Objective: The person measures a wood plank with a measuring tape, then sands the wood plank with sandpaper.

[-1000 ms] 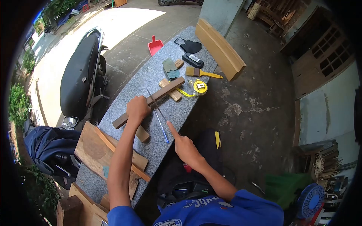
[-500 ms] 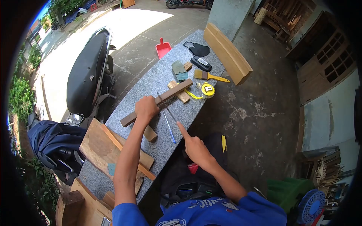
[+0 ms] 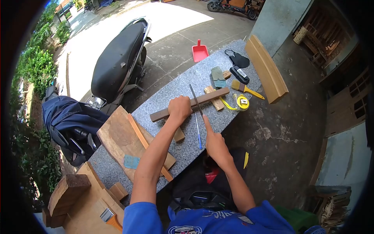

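The left hand [image 3: 180,107] grasps a brown wooden bar [image 3: 212,96] above the granite tabletop [image 3: 154,102]. The right hand [image 3: 218,148] grips a narrow-bladed tool [image 3: 196,100] crossing the bar.

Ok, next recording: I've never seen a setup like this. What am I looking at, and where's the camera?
There is no machine here: these are a person's bare hands, seen from a camera worn on their head, looking forward and down. The left hand grips a dark wooden bar, which lies across wooden blocks. The right hand holds a long, thin tool crossing the bar; its exact type is hard to tell. Also on the speckled tabletop are a pen, a yellow tape measure and a yellow-handled brush.
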`<move>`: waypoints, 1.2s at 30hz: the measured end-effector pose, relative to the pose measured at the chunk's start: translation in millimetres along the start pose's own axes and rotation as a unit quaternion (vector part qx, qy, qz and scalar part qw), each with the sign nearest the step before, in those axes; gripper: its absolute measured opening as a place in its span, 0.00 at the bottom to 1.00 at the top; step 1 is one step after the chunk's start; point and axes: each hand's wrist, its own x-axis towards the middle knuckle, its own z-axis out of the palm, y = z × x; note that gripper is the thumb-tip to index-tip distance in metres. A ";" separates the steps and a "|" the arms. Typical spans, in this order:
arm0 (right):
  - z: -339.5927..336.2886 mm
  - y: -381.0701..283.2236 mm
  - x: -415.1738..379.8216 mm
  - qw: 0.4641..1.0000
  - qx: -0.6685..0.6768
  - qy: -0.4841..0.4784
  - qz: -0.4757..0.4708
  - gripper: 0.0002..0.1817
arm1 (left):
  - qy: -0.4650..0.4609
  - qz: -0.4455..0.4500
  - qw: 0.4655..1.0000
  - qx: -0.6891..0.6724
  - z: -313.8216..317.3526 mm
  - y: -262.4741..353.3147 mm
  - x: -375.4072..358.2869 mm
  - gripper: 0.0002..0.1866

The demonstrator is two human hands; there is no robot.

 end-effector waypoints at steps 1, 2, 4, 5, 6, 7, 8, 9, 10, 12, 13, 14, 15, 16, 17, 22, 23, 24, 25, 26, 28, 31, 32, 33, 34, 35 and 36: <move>4.9 -2.5 32.7 1.000 -0.005 0.018 -0.016 0.37 | 0.008 0.004 1.000 -0.001 -1.6 1.2 2.4 0.09; 12.9 0.0 64.0 0.998 0.003 0.043 -0.043 0.37 | 0.015 0.006 1.000 -0.008 -0.7 1.4 3.4 0.09; 12.3 0.2 78.2 0.996 0.004 0.059 -0.063 0.36 | 0.026 0.004 0.999 -0.025 1.1 -0.1 3.4 0.10; 12.0 2.5 72.0 0.997 0.001 0.051 -0.057 0.36 | 0.029 0.007 0.999 -0.021 0.9 -0.4 5.0 0.10; 10.4 1.6 59.3 0.998 -0.001 0.041 -0.048 0.36 | 0.029 0.010 0.999 -0.016 -0.2 0.6 3.7 0.10; 4.2 2.1 31.6 1.000 -0.007 0.018 -0.022 0.36 | 0.028 0.011 0.999 -0.011 0.5 0.5 1.6 0.10; -3.7 2.0 7.3 1.000 -0.013 -0.001 0.000 0.36 | 0.030 0.014 0.999 -0.002 1.6 -0.3 2.2 0.09; -7.5 1.1 -3.2 1.000 -0.012 -0.009 0.006 0.36 | 0.032 0.015 0.999 0.006 4.4 0.2 2.1 0.09; -11.2 1.3 -10.9 1.000 -0.012 -0.017 0.013 0.36 | 0.034 0.017 0.999 0.012 6.8 0.4 2.4 0.09; -9.1 2.1 -6.0 1.000 -0.002 -0.014 0.007 0.36 | 0.076 0.035 0.996 0.006 13.6 -2.1 -2.3 0.08; -4.6 0.0 21.8 1.000 0.004 0.000 -0.010 0.36 | 0.089 0.037 0.995 0.004 16.8 -2.4 -2.0 0.07; -1.2 -1.7 46.7 0.999 0.010 0.016 -0.030 0.36 | 0.105 0.040 0.994 0.002 18.1 -2.2 0.0 0.07; 2.4 -3.1 64.0 0.999 0.008 0.026 -0.036 0.36 | 0.089 0.025 0.996 -0.002 18.4 -1.5 1.9 0.07; 5.5 -4.2 79.3 0.998 0.003 0.035 -0.044 0.37 | 0.087 0.018 0.996 -0.006 17.7 -0.5 3.5 0.07; 6.6 -3.2 85.9 0.998 -0.002 0.041 -0.052 0.37 | 0.083 0.009 0.996 -0.011 17.3 -0.1 4.3 0.07; -0.5 9.4 -27.9 1.000 -0.005 -0.016 0.013 0.37 | 0.061 0.010 0.998 0.000 13.9 -3.0 5.7 0.08; -0.2 9.8 -25.1 1.000 -0.007 -0.011 0.000 0.37 | 0.059 0.012 0.998 0.001 12.0 -2.6 5.8 0.08; 1.4 11.0 -24.4 1.000 -0.007 -0.006 -0.008 0.37 | 0.053 0.017 0.998 0.003 12.9 -1.7 2.9 0.08; 3.7 12.2 -24.2 1.000 -0.005 0.001 -0.013 0.37 | 0.048 0.013 0.999 0.004 15.9 -1.8 -1.2 0.08; 5.0 8.8 -4.9 1.000 0.000 0.012 -0.015 0.37 | 0.050 0.012 0.999 0.006 16.4 -2.3 -0.6 0.08; 15.5 6.5 56.4 0.997 0.012 0.061 -0.054 0.37 | 0.048 0.014 0.999 0.003 10.4 -0.6 4.7 0.09; 23.8 9.6 69.5 0.994 0.020 0.084 -0.066 0.37 | 0.010 -0.005 1.000 -0.020 0.6 1.1 4.6 0.09; 25.3 8.3 63.6 0.995 0.023 0.080 -0.055 0.37 | 0.007 -0.007 1.000 -0.021 -0.3 1.9 5.3 0.09; 14.3 2.8 35.2 0.998 0.009 0.056 -0.036 0.37 | 0.005 -0.011 1.000 -0.023 -1.4 1.6 6.3 0.09; 12.2 6.6 9.6 0.999 0.013 0.041 -0.020 0.37 | 0.005 -0.016 1.000 -0.025 -2.3 0.7 8.1 0.10; 11.1 12.3 -13.7 1.000 0.016 0.025 -0.005 0.37 | 0.008 -0.015 1.000 -0.024 -3.2 -0.4 10.6 0.10; 11.7 15.1 -25.3 1.000 0.020 0.009 0.012 0.37 | 0.007 -0.014 1.000 -0.022 -3.0 -1.0 10.6 0.10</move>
